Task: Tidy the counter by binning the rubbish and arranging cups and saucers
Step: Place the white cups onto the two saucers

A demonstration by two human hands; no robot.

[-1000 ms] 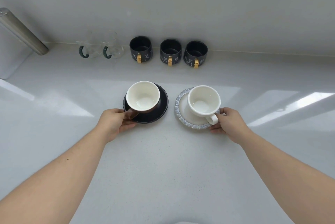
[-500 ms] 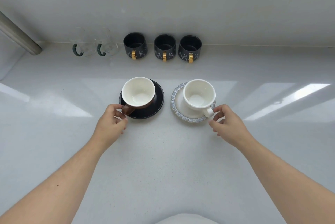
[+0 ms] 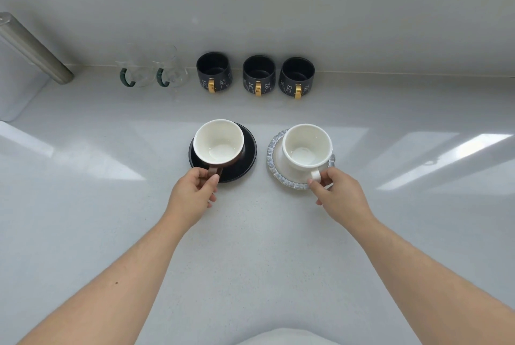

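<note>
A brown cup with a white inside (image 3: 218, 141) stands on a black saucer (image 3: 245, 160) at the counter's middle. My left hand (image 3: 195, 194) pinches its brown handle, which points toward me. To the right, a white cup (image 3: 306, 146) stands on a grey-rimmed saucer (image 3: 274, 149). Thumb and fingers of my right hand (image 3: 337, 192) grip the white cup's handle at the saucer's near edge. Both cups are empty and upright.
Along the back wall stand two clear glass cups with green handles (image 3: 150, 72) and three black mugs with gold handles (image 3: 257, 75). A steel tube (image 3: 36, 49) slants in at the far left. The white counter (image 3: 250, 247) spreads around the saucers.
Both hands had let go and drawn back half a second ago. Now they have moved forward and closed on the two cup handles, which now point toward me.
</note>
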